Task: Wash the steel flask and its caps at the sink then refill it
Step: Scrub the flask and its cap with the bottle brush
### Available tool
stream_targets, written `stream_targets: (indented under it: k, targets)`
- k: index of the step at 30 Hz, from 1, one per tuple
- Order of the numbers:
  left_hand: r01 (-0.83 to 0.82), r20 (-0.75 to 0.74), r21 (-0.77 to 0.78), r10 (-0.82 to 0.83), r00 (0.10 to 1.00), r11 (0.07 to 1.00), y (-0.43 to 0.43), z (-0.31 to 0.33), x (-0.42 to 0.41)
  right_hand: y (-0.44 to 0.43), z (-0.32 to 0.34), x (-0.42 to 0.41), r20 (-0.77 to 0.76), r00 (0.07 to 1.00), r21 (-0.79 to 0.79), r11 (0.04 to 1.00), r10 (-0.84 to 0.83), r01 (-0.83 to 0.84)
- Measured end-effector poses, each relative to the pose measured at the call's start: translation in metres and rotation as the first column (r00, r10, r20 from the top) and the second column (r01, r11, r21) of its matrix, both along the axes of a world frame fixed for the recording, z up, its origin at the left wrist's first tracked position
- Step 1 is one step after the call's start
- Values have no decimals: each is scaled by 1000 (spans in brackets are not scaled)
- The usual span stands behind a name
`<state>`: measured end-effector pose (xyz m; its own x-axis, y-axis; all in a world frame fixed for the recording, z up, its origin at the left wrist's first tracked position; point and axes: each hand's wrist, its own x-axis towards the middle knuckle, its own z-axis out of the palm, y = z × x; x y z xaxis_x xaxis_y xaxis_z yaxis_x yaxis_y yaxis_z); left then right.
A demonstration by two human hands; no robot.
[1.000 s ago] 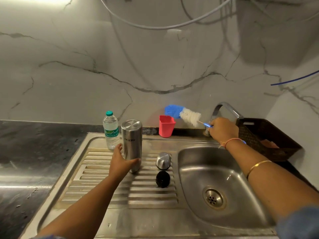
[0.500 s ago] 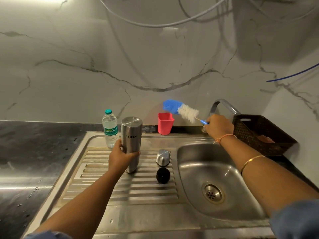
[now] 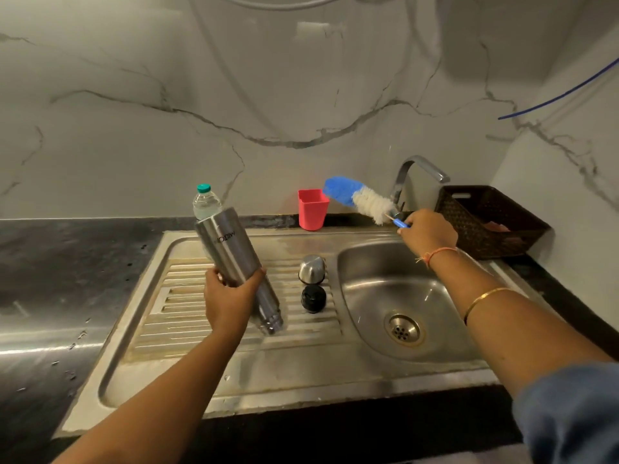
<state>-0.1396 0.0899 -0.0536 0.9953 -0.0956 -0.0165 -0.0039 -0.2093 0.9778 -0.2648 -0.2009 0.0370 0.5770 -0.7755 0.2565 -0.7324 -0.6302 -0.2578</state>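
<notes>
**Q:** Head view: where is the flask, and how is it held?

**A:** The tall brushed-steel cylindrical flask (image 3: 231, 249) is tilted, mouth end down, over the ribbed steel drainboard (image 3: 174, 296). The left hand (image 3: 229, 298) has its fingers wrapped round the mid-body. The right hand (image 3: 428, 232) has its fingers clenched on the blue-and-white bottle brush (image 3: 363, 200).

**Q:** Handling?

**A:** Judged rigid and smooth, slippery when wet, and light if empty. Grip the mid-body, fully encircled.
</notes>
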Motion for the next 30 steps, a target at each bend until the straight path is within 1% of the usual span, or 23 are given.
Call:
stream_targets:
  k: [2,5,11,15,19,24,27,30]
  targets:
    - [0,-70,-41,-3,998,999,-3,-4,-17,3,-3,-14,16,1000,18,1000,-17,17]
    - [40,-127,-113,-54,990,993,-14,-5,-47,7,-8,-36,57,998,20,999,-36,34]
    - [187,-184,-262,-239,953,947,-61,-4,-90,-4,-24,-76,93,994,46,997,-62,58]
    - [253,-210,-360,-342,916,898,-119,10,-97,-30,-29,-104,133,990,123,992,-34,18]
    - [209,-259,-456,-354,899,865,-179,37,-82,-60,-29,-124,199,980,206,978,-2,-40]
    - [129,-286,-618,-375,882,776,-234,79,-56,-94,-31,-135,250,961,195,966,115,-167]
    - [76,-308,-659,-361,880,748,-256,99,-41,-108,-36,-136,298,938,190,952,177,-240]
    - [24,-339,-664,-329,882,748,-268,118,-28,-121,-44,-135,328,915,159,941,235,-298]
